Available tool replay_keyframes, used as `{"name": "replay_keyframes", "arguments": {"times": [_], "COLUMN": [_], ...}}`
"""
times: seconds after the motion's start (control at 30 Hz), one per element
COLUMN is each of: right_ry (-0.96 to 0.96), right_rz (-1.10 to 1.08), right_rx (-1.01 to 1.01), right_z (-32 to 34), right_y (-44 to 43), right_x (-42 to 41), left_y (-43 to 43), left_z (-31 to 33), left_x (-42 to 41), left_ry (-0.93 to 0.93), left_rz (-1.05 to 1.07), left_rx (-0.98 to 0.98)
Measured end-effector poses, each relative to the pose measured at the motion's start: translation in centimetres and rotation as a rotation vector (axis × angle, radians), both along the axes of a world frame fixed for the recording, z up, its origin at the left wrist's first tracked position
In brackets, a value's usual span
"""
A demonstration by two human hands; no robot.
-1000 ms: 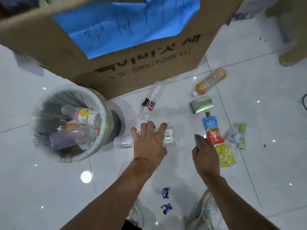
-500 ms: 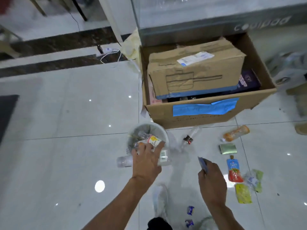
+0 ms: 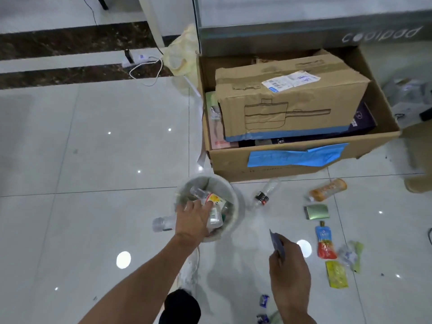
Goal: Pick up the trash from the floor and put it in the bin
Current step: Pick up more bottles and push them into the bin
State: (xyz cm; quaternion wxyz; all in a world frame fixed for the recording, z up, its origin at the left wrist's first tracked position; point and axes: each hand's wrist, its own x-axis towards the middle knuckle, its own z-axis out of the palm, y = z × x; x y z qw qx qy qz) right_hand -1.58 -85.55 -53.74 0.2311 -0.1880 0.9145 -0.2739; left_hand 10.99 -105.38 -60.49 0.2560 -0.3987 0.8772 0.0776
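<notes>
A clear plastic bottle with a white label is gripped crosswise by the left hand. Its fingers are curled round the body, and the bottle is held directly over the round, pale, lined bin, apparently for dropping in. A small dark-blue wrapper is pinched upright in the fingers of the right hand, seemingly kept ready to follow. An orange bottle and a red pouch lie on the white tiled floor.

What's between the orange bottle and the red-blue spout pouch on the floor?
A shiny green foil packet lies flat between the orange bottle and the spout pouch, touching neither. Seen in the head view.
</notes>
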Motion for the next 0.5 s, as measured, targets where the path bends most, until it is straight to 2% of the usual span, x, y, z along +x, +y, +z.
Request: {"name": "replay_keyframes", "arguments": {"times": [0.2,0.37,0.5], "right_ry": [0.232,0.139,0.092], "right_rz": [-0.062,-0.064,-0.067], "right_rx": [-0.027,-0.057,0.013], "right_z": [-6.8,-12.3,-14.8], "right_y": [-5.2,-7.9,-8.4], "right_x": [1.7,3.8,4.8], "left_y": [-5.7,-6.8,-6.6], "left_z": [-10.8,-17.9,-21.1], "left_x": [-2.4,-3.2,-2.5], "left_ry": [0.068,0.002,0.053], "left_rz": [-0.199,-0.317,-0.337], "left_rx": [0.027,0.076,0.085]}}
